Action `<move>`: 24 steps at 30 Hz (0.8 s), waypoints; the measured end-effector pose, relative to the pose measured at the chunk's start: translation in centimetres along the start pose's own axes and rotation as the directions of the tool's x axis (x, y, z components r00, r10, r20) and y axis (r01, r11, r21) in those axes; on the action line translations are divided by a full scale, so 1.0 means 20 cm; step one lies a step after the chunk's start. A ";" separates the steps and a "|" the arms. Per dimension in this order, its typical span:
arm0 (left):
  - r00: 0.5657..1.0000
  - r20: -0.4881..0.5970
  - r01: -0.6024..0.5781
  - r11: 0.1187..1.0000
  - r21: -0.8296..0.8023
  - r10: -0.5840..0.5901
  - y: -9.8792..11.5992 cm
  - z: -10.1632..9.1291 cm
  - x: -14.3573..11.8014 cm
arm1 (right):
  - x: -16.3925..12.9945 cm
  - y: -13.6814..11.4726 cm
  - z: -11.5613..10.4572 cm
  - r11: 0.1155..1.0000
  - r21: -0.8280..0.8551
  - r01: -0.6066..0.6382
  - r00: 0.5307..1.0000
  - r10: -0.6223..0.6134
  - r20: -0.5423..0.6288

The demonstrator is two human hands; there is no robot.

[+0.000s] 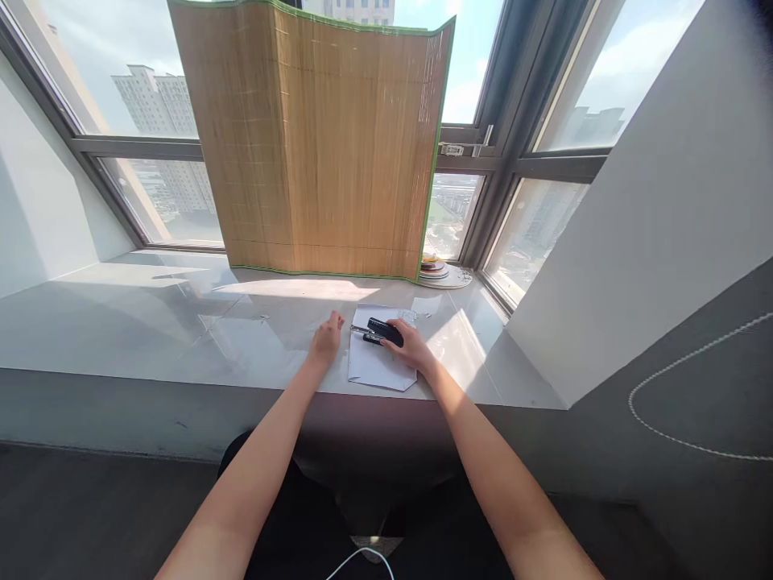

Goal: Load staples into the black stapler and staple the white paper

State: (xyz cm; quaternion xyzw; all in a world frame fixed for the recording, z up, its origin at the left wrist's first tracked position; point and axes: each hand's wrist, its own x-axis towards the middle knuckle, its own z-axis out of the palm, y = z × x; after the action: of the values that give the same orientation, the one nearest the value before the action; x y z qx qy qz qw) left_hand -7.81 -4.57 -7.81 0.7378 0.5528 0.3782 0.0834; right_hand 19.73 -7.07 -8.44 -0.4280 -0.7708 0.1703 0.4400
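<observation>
Our right hand [411, 345] is closed over the back end of a black stapler [379, 331], which lies on a white sheet of paper [378, 366] with its metal nose pointing left. Our left hand [326, 338] rests just beside the sheet's left edge, fingers loosely curled and holding nothing; we cannot tell whether it touches the paper. The sheet sits close to the front edge of the pale stone windowsill [150, 322], its near corner almost at the lip. To the left the sill runs wide and bare; to the right a slanted white wall [634, 242] closes in. Behind the paper stands a bamboo mat [314, 145] with green trim, propped against the window, and some small white scraps [426, 306] lie between. A stack of round things [440, 272] sits at the mat's right foot, too small to make out. Our palm hides the stapler's rear.
</observation>
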 end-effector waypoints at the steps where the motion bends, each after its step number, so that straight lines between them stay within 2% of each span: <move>1: 0.999 0.008 -0.036 0.999 -0.025 0.036 0.00 0.00 0.00 | 0.00 0.00 0.01 1.000 -0.020 0.003 0.999 -0.002 0.040; 4: 0.989 0.000 -0.146 0.981 -0.128 0.148 -0.01 0.00 -0.01 | 0.00 0.02 0.02 0.999 -0.034 -0.022 0.997 0.025 0.070; 7: 0.987 -0.004 -0.160 0.967 -0.198 0.162 -0.02 0.00 -0.01 | 0.00 0.03 0.00 1.000 -0.010 -0.027 0.996 0.028 0.085; 12: 0.968 0.118 -0.189 0.951 -0.244 0.223 -0.01 -0.01 -0.03 | 0.00 0.02 -0.02 0.999 0.011 -0.031 0.996 0.030 0.080; 16: 0.949 0.137 -0.245 0.937 -0.249 0.284 0.00 -0.01 -0.02 | 0.00 0.01 -0.02 0.999 0.004 -0.039 0.996 0.038 0.084; 21: 0.950 0.163 -0.237 0.954 -0.181 0.267 0.00 -0.02 0.00 | -0.01 -0.01 -0.01 1.000 0.011 -0.018 0.990 0.017 0.142; 24: 0.935 0.181 -0.284 0.949 -0.135 0.305 0.01 -0.03 0.00 | -0.01 -0.02 -0.01 1.000 0.028 -0.003 0.989 -0.001 0.149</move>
State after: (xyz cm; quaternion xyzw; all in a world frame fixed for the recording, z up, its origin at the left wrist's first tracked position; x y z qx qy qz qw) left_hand -8.02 -4.78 -7.32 0.8409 0.4040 0.3395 0.1199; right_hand 19.80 -7.60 -8.15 -0.4084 -0.7988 0.2127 0.3871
